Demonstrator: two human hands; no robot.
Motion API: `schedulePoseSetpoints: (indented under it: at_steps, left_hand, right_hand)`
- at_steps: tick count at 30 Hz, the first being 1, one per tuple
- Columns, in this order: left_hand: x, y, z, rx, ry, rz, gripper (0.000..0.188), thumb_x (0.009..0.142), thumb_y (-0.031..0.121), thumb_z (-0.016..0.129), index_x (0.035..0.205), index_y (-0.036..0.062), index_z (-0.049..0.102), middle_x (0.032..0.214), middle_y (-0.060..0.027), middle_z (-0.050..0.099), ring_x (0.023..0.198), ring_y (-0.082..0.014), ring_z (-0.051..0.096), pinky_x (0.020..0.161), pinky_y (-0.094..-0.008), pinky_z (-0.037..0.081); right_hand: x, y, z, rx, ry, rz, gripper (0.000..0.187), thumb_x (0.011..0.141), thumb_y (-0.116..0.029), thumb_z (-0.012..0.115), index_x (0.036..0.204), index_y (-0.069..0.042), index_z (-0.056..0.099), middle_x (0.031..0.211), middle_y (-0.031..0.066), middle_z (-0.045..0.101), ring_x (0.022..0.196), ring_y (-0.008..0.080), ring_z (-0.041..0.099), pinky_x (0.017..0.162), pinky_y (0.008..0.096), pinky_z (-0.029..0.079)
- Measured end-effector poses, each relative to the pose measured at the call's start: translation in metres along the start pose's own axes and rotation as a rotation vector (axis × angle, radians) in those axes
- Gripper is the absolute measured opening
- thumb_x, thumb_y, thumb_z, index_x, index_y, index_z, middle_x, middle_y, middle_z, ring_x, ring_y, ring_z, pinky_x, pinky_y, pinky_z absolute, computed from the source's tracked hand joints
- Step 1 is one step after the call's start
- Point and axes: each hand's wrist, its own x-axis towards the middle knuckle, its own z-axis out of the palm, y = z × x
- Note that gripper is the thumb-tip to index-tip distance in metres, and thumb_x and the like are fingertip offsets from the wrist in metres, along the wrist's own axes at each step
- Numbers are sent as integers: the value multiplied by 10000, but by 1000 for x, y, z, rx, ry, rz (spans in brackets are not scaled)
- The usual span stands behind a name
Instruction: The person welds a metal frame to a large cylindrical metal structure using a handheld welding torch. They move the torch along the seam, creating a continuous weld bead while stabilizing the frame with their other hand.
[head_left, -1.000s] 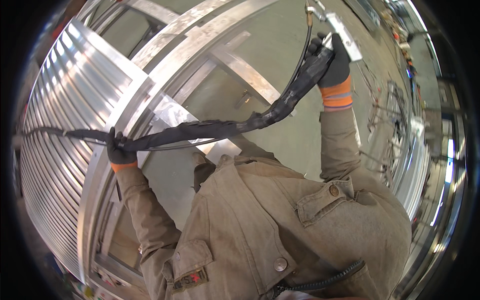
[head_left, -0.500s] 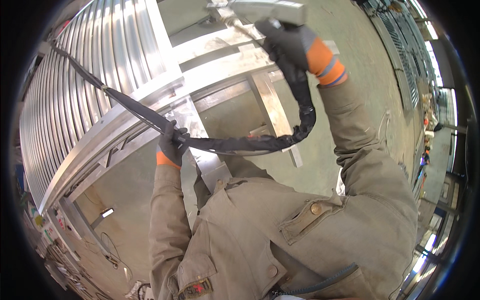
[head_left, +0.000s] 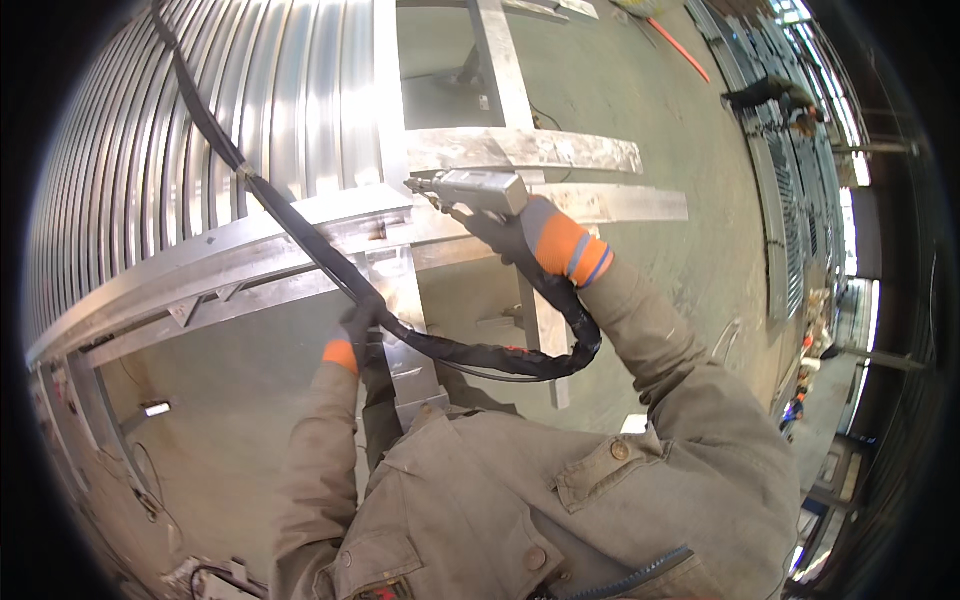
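My right hand point(head_left: 548, 240), in a grey and orange glove, is closed round the dark handle of a welding gun point(head_left: 485, 190) with a silver box-shaped body. The gun's narrow tip points left, at the corner of a ribbed metal panel point(head_left: 270, 110). From the handle a thick black-sleeved cable point(head_left: 480, 354) loops down and left, then runs up across the panel. My left hand point(head_left: 362, 322), gloved alike, is wrapped round this cable beside the panel's near frame edge point(head_left: 230, 232). Its fingers are partly blurred.
Pale metal beams point(head_left: 530, 150) jut right from the panel. Below, a narrow metal bar point(head_left: 400, 290) reaches toward my body. Another person point(head_left: 775, 95) bends over long stacked metal sections point(head_left: 770, 190) at the far right. A red hose point(head_left: 680, 50) lies on the floor.
My right hand has brought the welding gun down and left, closer to the panel's corner. My left hand still grips the cable, slightly lower in view. The view has shifted too.
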Motion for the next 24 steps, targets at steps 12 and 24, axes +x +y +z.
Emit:
schedulePoseSetpoints:
  at_steps: [12, 24]
  left_hand:
    - [107, 164, -187, -7, 1407, 54, 1114, 1012, 863, 462, 1633, -61, 425, 1639, -268, 487, 1545, -492, 443, 1244, -582, 419]
    - [262, 132, -238, 131, 1818, -494, 487, 950, 481, 667, 1286, 136, 593, 1256, -40, 570, 1158, -246, 584, 992, -445, 531]
  right_hand:
    - [19, -6, 17, -93, 139, -193, 494, 1044, -390, 736, 1453, -112, 729, 1277, 200, 806, 1164, 401, 774, 969, 457, 616]
    - [33, -6, 13, -30, 146, -250, 492, 1070, -223, 725, 1528, -58, 662, 1121, 155, 812, 915, 198, 748, 850, 383, 613]
